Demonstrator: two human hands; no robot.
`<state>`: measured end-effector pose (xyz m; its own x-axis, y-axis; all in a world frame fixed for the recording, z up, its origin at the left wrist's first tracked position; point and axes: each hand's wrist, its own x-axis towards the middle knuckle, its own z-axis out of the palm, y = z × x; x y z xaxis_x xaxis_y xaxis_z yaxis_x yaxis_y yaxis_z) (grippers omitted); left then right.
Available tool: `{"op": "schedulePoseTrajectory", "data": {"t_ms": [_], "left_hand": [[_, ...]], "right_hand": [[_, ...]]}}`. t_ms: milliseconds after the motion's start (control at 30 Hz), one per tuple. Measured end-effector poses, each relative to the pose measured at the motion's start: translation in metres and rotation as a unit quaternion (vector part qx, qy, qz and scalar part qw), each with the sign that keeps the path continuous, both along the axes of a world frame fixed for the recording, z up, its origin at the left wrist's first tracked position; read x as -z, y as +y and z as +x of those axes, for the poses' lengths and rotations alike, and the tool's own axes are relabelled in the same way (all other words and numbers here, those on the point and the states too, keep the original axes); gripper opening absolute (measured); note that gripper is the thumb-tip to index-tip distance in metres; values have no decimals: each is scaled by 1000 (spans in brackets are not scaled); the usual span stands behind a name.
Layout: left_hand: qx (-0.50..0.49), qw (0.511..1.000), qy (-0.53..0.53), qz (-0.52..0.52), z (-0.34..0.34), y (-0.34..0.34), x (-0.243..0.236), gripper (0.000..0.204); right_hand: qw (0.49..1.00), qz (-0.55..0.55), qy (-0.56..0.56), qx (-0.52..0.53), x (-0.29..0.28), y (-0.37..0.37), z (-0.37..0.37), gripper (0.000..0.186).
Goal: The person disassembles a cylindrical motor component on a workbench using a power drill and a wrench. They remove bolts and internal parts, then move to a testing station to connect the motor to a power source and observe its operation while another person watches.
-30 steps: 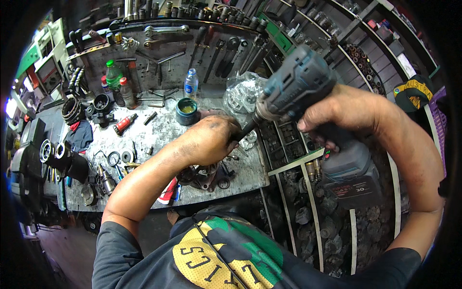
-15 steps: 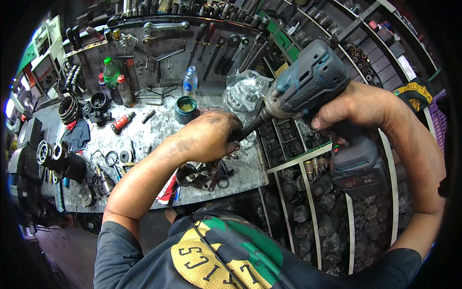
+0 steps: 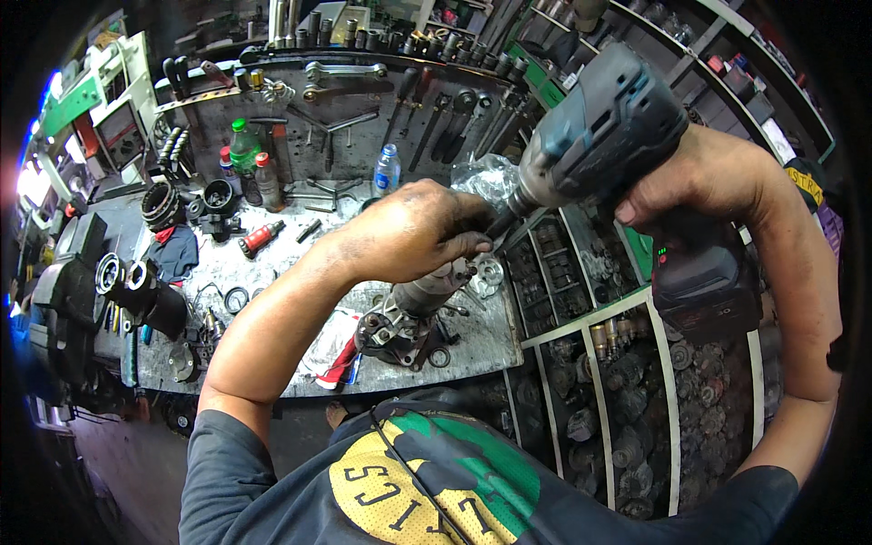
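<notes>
My right hand grips the handle of a blue and black cordless impact wrench, its battery hanging below the wrist. The tool's nose points down and left, with a dark socket on its end. Closed around the socket's tip are the fingers and thumb of my left hand; the very end is hidden there. Beneath that hand stands a grey metal motor assembly, with a round body and a bracketed base. It looks like a starter motor, and my left hand partly covers its upper end.
A red and white cloth lies by the motor on the worn workbench. Bottles, including a blue-labelled one, stand farther back, near a red cylindrical tool. Shelves of parts adjoin on the right; hand tools hang behind.
The whole view has shifted, bringing more of the motor assembly into sight. My left hand now covers most of the blue-green tub. Both hands keep their holds on the impact wrench and socket.
</notes>
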<state>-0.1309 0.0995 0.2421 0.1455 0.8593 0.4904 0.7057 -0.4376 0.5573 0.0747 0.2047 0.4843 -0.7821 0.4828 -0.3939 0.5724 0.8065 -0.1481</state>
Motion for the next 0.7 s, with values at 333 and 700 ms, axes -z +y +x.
{"op": "schedulePoseTrajectory", "data": {"t_ms": [333,700], "left_hand": [[-86,994,29,-68,-34,-42,21,26],[-131,987,-18,-88,-27,-39,51,26]], "right_hand": [[985,-157,27,63,50,-1,-44,32],[990,-127,-25,56,45,-26,-68,38]]}}
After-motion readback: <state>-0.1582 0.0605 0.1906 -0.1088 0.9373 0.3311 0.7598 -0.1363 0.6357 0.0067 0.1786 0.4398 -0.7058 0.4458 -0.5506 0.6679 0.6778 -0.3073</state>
